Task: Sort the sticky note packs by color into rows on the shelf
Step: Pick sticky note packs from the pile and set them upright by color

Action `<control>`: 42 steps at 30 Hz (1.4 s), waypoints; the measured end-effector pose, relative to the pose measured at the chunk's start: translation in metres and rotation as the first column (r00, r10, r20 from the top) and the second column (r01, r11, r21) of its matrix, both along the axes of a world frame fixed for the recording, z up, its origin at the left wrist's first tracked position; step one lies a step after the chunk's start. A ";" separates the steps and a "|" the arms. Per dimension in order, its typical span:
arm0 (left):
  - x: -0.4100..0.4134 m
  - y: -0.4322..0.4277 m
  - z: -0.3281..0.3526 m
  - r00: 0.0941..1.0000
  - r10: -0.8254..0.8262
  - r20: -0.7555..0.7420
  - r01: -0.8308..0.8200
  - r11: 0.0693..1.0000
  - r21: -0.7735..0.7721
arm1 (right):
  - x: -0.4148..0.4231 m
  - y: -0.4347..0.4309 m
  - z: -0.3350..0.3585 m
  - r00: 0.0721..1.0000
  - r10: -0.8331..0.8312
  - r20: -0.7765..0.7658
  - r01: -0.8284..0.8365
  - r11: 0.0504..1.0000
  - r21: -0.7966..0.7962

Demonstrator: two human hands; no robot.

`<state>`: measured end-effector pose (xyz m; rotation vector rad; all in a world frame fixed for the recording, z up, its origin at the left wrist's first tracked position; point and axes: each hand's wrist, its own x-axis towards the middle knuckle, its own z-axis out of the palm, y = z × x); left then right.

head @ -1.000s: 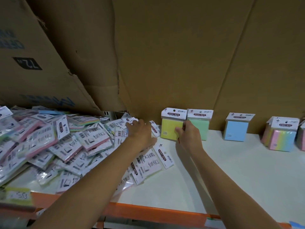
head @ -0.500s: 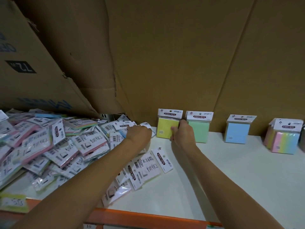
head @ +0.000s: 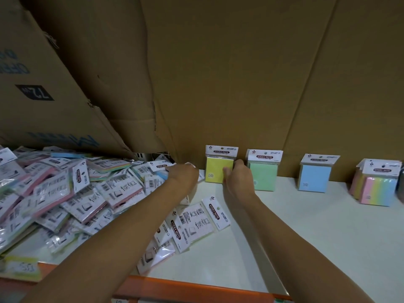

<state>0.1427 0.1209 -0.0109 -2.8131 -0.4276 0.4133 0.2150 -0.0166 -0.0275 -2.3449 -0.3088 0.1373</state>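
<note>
1. An orange shelf rail [head: 196, 289] runs along the nearest edge, with a yellow price label [head: 21, 268] on it at the far left
2. Behind it lies the white shelf board [head: 295, 237]. A few loose packs [head: 196, 221] lie flat on it with barcodes up, between the two forearms and partly under the left one
3. To the left is a jumbled pile of sticky note packs [head: 65, 189], mostly back side up, with pink, green and blue edges showing
4. The left hand [head: 185, 178] sits at the pile's right edge, knuckles up and fingers bent down among the packs; whether it grips one cannot be told
5. The right hand [head: 237, 178] pinches the yellow pack [head: 217, 169], thumb on its front face and fingers round its right edge. The pack stands upright at the back of the shelf, leftmost in a row
6. Along that row stand a green pack [head: 263, 178] just beside the hand, a blue pack [head: 314, 177] further right, and rainbow packs [head: 378, 189] near the frame edge
7. A cardboard wall [head: 262, 73] backs the row, and a cardboard box [head: 32, 84] leans over the pile
</note>
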 end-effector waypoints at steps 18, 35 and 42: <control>-0.058 -0.010 -0.003 0.847 -0.238 0.475 0.199 0.971 0.132 | -0.045 -0.009 0.013 0.938 0.281 -0.205 -0.183 0.899 0.397; -0.094 0.011 0.015 0.545 0.433 0.718 0.026 0.847 -0.531 | -0.056 0.061 -0.004 0.837 0.268 -0.476 -0.062 0.912 0.405; -0.105 0.012 0.015 0.415 0.487 0.769 0.091 0.818 -0.568 | -0.056 0.052 0.003 0.929 0.224 -0.295 -0.115 0.931 0.346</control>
